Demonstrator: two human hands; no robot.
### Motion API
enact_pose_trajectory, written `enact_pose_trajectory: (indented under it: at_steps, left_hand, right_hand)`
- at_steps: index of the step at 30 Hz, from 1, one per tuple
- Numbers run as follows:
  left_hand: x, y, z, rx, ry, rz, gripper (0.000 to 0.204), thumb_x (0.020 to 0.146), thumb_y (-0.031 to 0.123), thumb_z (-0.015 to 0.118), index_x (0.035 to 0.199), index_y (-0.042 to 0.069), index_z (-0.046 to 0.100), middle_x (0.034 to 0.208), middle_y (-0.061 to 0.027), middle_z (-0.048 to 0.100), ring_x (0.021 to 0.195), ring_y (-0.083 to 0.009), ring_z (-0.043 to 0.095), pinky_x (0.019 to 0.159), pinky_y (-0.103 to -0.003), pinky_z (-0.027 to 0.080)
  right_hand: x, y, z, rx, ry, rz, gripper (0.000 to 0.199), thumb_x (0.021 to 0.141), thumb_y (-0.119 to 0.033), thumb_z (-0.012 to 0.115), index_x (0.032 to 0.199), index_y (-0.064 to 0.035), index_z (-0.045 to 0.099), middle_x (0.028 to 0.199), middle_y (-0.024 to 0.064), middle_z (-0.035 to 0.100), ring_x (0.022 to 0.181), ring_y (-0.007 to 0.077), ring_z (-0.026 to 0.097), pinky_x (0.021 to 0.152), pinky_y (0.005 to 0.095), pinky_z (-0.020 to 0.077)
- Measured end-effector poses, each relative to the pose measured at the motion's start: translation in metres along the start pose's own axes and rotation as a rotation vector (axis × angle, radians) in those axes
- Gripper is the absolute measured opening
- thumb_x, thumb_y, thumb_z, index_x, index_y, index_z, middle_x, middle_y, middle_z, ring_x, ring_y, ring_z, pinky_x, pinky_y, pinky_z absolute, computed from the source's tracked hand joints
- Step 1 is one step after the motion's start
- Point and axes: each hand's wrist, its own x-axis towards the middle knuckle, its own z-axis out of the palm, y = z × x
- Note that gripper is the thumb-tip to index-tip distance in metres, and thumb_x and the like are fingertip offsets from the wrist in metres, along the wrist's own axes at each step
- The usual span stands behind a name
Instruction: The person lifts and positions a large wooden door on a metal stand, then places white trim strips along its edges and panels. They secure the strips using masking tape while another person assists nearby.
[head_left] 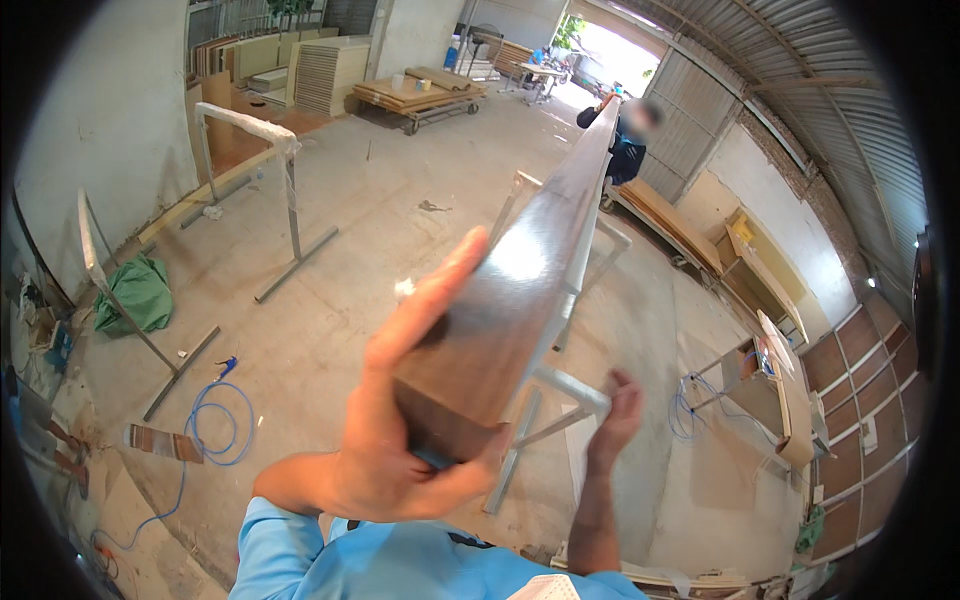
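Observation:
A long, glossy dark-brown wooden board [528, 255] stretches from right in front of me toward the far doorway. My left hand [385, 455] is closed around its near end, with the thumb under the end and the fingers along the left edge. Off to the right and lower, my right hand [618, 415] is apart from the board, fingers loosely bent with nothing visible in them. It is beside the pale bar of a metal trestle [575, 390] beneath the board. At the far end stands another person [628, 150], with a hand at the board.
Metal trestles with wrapped tops [250, 122] stand on the left. A blue air hose [222, 425] with a blow gun coils on the floor near a green sack [135, 293]. Board stacks lie on a wheeled cart [415, 98] at the back. Another hose [685, 400] and a worktable [785, 400] are at right.

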Motion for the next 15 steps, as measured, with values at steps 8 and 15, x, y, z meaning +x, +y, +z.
enact_pose_trajectory:
  at_steps: [8,15]
  left_hand:
    - [0.002,0.017,0.04,-0.136,-0.149,0.005,0.096,0.078,0.001,0.073,0.151,-0.014,0.012,0.155,-0.0376,0.019,0.146,-0.0458,0.026,0.118,-0.043,0.025]
    - [-0.061,-0.024,0.042,-0.457,-0.523,-0.068,0.095,0.087,0.04,0.075,0.151,-0.01,0.025,0.157,-0.0269,0.028,0.148,-0.0406,0.023,0.12,-0.051,0.019]
  right_hand:
    - [0.058,-0.25,0.069,0.376,-0.085,-1.06,0.085,0.094,-0.076,0.023,0.112,0.0,0.058,0.112,0.0255,0.065,0.112,0.0386,0.06,0.098,0.0498,0.0462]
    - [0.051,-0.272,0.002,0.052,-0.433,-1.039,0.076,0.1,-0.066,0.016,0.084,-0.0088,0.063,0.075,0.0087,0.069,0.083,0.0294,0.062,0.096,0.0555,0.0412]
